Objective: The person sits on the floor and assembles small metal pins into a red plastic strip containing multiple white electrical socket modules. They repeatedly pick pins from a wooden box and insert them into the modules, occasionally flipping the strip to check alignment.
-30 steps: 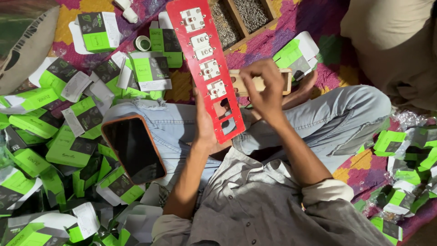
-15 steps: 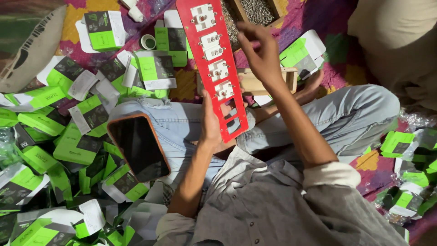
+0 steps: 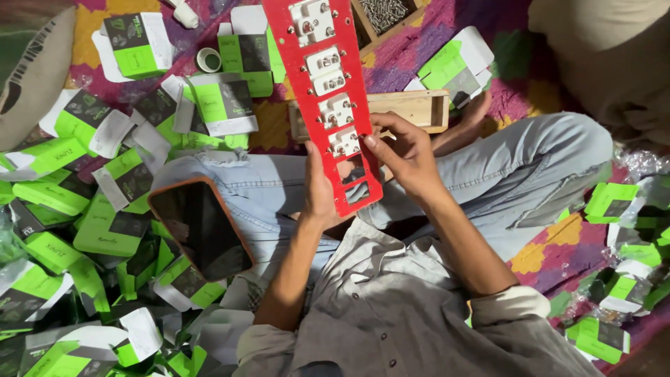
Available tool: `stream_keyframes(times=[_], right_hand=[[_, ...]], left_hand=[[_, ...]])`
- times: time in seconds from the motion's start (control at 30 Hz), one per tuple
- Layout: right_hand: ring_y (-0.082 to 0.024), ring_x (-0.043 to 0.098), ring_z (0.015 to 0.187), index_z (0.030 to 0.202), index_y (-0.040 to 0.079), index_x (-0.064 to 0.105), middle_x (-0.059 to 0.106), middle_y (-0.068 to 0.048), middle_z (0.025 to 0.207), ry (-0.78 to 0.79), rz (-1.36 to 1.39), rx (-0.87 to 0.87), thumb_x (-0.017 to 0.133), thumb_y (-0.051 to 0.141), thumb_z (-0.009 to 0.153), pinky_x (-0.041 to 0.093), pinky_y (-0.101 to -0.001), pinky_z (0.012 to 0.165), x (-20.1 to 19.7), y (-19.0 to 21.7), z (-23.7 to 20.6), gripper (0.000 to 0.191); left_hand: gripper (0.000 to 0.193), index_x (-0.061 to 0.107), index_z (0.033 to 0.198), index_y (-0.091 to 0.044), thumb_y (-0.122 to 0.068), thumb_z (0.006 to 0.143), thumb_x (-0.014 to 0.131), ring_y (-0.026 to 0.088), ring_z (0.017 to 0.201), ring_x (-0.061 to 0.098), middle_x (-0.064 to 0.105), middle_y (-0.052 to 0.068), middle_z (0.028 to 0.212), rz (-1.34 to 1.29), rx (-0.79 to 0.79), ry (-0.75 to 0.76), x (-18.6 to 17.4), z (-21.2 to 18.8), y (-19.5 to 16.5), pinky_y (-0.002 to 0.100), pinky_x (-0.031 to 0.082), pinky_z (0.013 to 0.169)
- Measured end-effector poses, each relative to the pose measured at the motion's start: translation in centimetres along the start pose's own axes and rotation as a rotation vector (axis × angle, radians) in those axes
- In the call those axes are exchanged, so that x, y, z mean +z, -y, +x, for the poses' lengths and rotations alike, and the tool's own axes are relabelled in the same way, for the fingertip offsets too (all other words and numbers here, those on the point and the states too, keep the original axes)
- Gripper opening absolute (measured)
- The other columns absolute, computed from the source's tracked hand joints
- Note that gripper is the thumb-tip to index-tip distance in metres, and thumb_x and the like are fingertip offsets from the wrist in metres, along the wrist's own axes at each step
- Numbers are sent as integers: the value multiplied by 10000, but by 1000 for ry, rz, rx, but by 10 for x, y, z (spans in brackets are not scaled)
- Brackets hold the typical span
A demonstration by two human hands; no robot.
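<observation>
Your left hand grips the lower end of the long red plate from behind, while your right hand pinches its right edge beside the lowest of four white sockets. Just past your hands lies an open wooden tray. Left of your left hand a dark phone rests on your knee, with green-and-white boxes scattered beyond it on the floor.

The long red plastic panel with white sockets runs off the top edge. Behind it the left hand is mostly hidden. The wooden tray of screws is cut off, its contents too small to tell.
</observation>
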State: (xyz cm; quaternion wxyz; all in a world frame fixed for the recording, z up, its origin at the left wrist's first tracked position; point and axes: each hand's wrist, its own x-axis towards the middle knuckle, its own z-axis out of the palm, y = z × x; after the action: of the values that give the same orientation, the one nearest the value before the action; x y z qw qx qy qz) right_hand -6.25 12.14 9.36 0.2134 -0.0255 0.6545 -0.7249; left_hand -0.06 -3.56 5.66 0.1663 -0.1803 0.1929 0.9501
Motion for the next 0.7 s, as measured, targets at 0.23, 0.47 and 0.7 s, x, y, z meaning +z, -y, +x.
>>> stream_keyframes(times=[0.23, 0.47, 0.7], right_hand=[[-77, 607, 1026, 1272, -26, 669, 671, -27, 1135, -55, 15, 10, 713, 84, 1029, 515, -238, 911, -9, -22, -3, 270], [-30, 606, 758, 1170, -29, 720, 735, -26, 989, -46, 52, 131, 694, 117, 1025, 482, -197, 625, -9, -28, -2, 207], [-19, 601, 739, 1147, -3, 712, 707, -4, 949, 3, 181, 240, 687, 147, 1031, 471, -186, 597, -15, -28, 2, 191]], left_hand=[[883, 402, 1538, -15, -730, 1026, 323, 281, 1062, 686, 620, 198, 1320, 18, -9, 10, -7, 4, 11, 434, 605, 838], [837, 395, 1508, -20, -691, 1011, 342, 312, 1104, 676, 604, 194, 1354, 186, 50, -94, -6, 4, 9, 473, 615, 845], [853, 435, 1532, 12, -699, 1086, 285, 297, 1084, 672, 633, 204, 1319, -95, -37, -18, -4, 4, 6, 447, 599, 864]])
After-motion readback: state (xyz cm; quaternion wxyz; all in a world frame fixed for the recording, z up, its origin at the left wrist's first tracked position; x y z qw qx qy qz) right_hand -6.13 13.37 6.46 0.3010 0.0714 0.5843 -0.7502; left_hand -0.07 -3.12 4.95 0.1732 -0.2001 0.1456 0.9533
